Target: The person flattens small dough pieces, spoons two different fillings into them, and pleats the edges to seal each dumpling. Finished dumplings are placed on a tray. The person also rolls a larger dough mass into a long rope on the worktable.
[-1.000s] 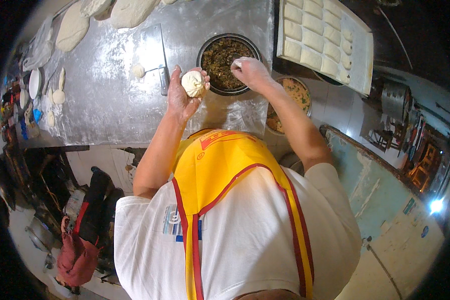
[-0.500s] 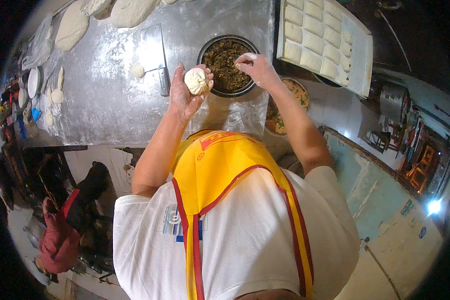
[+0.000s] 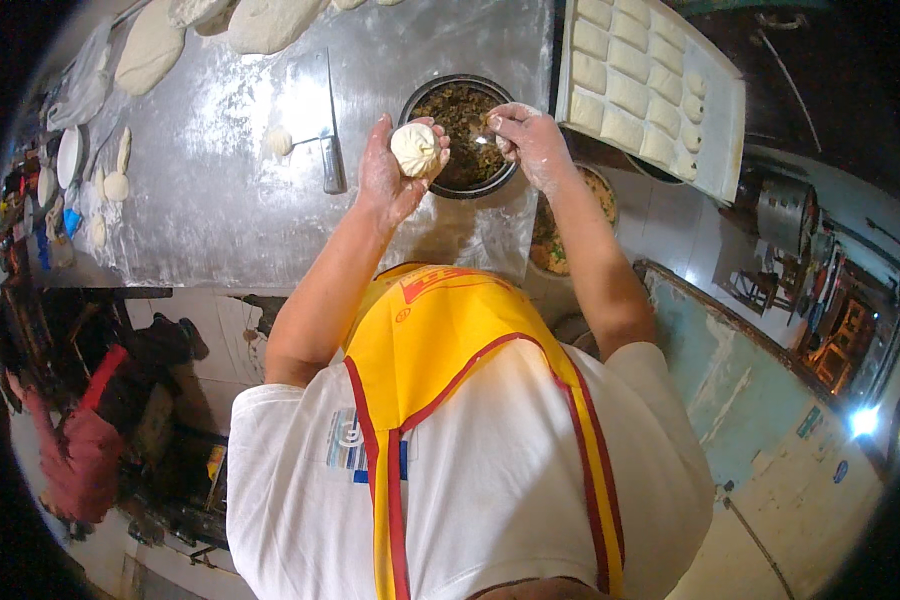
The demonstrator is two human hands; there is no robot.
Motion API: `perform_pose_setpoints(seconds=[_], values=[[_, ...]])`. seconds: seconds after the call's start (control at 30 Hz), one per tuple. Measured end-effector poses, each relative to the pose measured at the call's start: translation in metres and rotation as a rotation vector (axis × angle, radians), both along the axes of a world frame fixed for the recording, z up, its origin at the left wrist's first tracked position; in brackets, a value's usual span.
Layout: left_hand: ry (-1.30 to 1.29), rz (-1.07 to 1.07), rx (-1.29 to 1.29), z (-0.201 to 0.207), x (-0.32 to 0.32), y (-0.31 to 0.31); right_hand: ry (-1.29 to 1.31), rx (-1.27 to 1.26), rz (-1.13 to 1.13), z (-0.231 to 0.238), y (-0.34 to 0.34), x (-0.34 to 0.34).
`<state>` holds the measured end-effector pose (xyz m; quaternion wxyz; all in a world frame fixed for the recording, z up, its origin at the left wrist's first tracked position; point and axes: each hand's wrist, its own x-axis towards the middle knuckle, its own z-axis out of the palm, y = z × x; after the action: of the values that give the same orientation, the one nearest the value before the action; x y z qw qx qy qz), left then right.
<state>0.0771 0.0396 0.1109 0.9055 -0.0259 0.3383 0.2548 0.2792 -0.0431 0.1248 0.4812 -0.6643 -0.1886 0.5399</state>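
A round white pleated bun (image 3: 415, 150) rests in my left hand (image 3: 378, 178), whose fingers curl round its far side. Just left of a dark-rimmed bowl (image 3: 407, 112), this hand covers part of the near left rim. Brown-green chopped filling (image 3: 460, 105) lies in the bowl. Over the bowl's right side is my right hand (image 3: 535, 145), floury, with thumb and fingers pinched together; what is between the fingertips is too small to name. A cleaver (image 3: 332, 165) lies on the metal table to the left of my left hand.
At the far right a white tray (image 3: 725, 130) carries rows of pale dough pieces. Below the tray stands a second bowl of orange-green filling (image 3: 550, 245). Large dough lumps (image 3: 150, 50) sit along the far left of the table (image 3: 220, 220). Another person (image 3: 85, 460) is at lower left.
My left hand has moved slightly right with the bun, closer over the bowl. My right hand has shifted right from the filling toward the rim. The person at lower left has moved left.
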Motion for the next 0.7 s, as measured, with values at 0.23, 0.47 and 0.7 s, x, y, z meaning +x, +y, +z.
perform_pose_setpoints(seconds=[0.23,0.47,0.7], values=[[0.01,-0.019,0.048,0.002,0.021,0.002,0.259,0.115,-0.061,0.019,0.002,-0.008],[0.078,0.024,0.033,0.0,0.018,0.002,-0.992,0.075,0.363,-0.005,0.001,0.004],[0.034,0.035,0.044,0.002,0.013,0.005,-0.351,-0.085,0.204,-0.004,0.003,-0.003]])
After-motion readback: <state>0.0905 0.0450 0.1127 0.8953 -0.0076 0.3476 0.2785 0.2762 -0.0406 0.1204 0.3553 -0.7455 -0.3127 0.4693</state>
